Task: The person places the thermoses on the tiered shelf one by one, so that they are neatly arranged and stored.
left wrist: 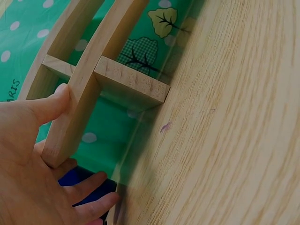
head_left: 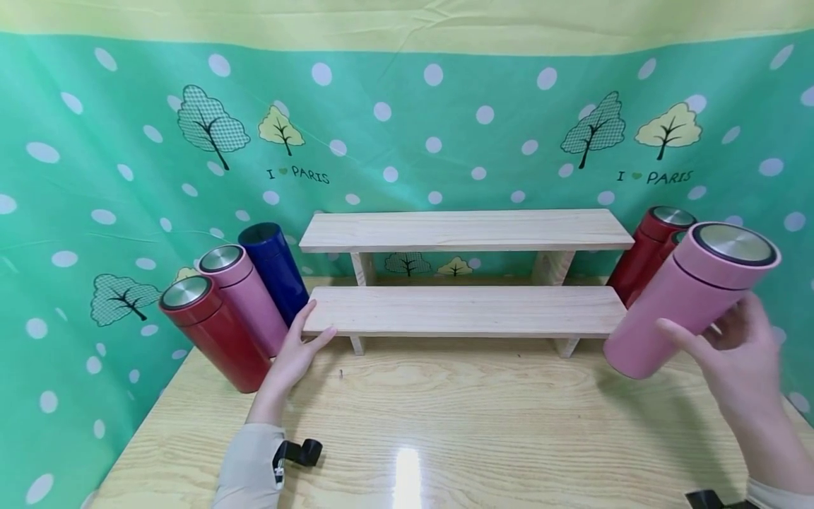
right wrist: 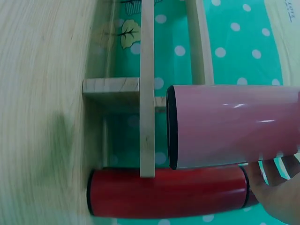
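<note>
My right hand (head_left: 747,353) holds a pink thermos (head_left: 680,304) by its side, raised above the table and tilted, its silver lid toward me. In the right wrist view, the pink thermos's dark-rimmed base overlaps the shelf end and its fingers (right wrist: 274,176) curl at the far part of the body. With my left hand (head_left: 295,357) I grip the left end of a two-tier wooden shelf (head_left: 467,311). The thumb (left wrist: 56,101) presses on the lower board in the left wrist view, the fingers reaching round its end.
Left of the shelf stand a red thermos (head_left: 222,339), another pink thermos (head_left: 251,297) and a blue thermos (head_left: 273,272). At its right end are two red thermoses (head_left: 645,244), partly hidden. A green dotted cloth (head_left: 445,92) hangs behind the wooden table (head_left: 483,417).
</note>
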Demonstrator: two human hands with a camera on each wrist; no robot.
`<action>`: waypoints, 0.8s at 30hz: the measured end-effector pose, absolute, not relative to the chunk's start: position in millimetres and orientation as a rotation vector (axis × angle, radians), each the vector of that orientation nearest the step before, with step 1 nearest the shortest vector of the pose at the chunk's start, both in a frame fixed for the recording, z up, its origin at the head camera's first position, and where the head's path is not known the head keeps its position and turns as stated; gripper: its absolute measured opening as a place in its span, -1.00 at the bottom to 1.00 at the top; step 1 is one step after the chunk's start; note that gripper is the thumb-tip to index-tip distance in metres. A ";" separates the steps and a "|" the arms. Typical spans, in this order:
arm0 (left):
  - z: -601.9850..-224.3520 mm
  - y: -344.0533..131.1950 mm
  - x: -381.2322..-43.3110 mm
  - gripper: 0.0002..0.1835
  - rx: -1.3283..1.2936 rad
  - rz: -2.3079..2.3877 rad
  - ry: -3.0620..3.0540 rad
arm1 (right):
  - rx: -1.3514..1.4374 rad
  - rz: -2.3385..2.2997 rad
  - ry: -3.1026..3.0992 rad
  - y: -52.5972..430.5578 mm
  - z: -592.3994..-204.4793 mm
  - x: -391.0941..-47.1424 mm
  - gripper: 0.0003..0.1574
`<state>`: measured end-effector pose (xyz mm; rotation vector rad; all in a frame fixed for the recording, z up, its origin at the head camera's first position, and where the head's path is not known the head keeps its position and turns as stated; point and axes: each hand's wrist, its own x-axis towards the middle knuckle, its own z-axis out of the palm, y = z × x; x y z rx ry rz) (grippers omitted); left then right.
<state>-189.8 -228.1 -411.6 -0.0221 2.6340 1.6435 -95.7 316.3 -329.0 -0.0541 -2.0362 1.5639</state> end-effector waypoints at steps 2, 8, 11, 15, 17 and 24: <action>-411.5 -227.9 -190.1 -0.13 -0.022 1.643 2.634 | -0.005 1.635 -1.978 313.2 -328.1 -97.9 0.02; -411.5 -227.4 -189.9 -0.13 -0.022 1.650 2.630 | 0.054 1.712 -1.929 303.2 -324.5 -104.5 -0.01; -411.5 -227.4 -189.2 -0.13 -0.021 1.654 2.633 | 0.074 1.741 -1.921 298.1 -322.8 -107.4 -0.03; -411.8 -227.7 -189.0 -0.13 -0.023 1.655 2.631 | 0.092 1.703 -1.953 292.0 -320.2 -110.9 -0.04; -412.1 -227.9 -189.4 -0.13 -0.028 1.652 2.630 | 0.098 1.699 -1.958 289.2 -319.5 -112.6 -0.03; -412.6 -228.6 -191.3 -0.12 -0.029 1.652 2.632 | 0.068 1.641 -2.023 279.4 -317.2 -118.7 -0.03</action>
